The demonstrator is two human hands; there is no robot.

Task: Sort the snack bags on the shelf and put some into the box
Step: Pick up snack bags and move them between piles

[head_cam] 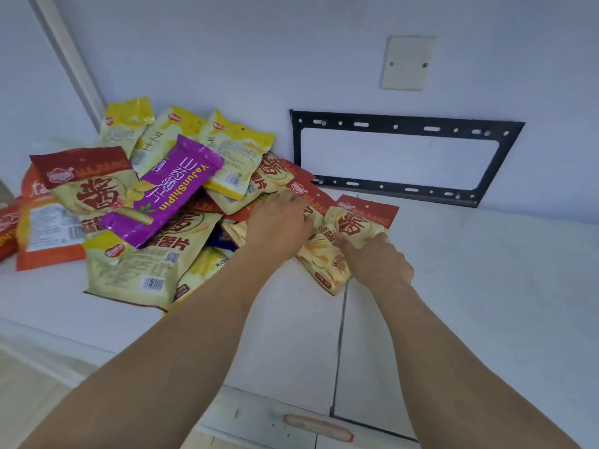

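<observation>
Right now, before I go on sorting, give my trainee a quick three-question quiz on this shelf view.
1. True or false: the purple bag lies on top of the pile.
2. Which bag does the right hand hold? A) the red-topped bag at the pile's right edge B) the orange bag C) a yellow bag at the back
3. Fill in: the black metal bracket is fixed to the ____.

Key: 1 true; 2 A; 3 wall.
</observation>
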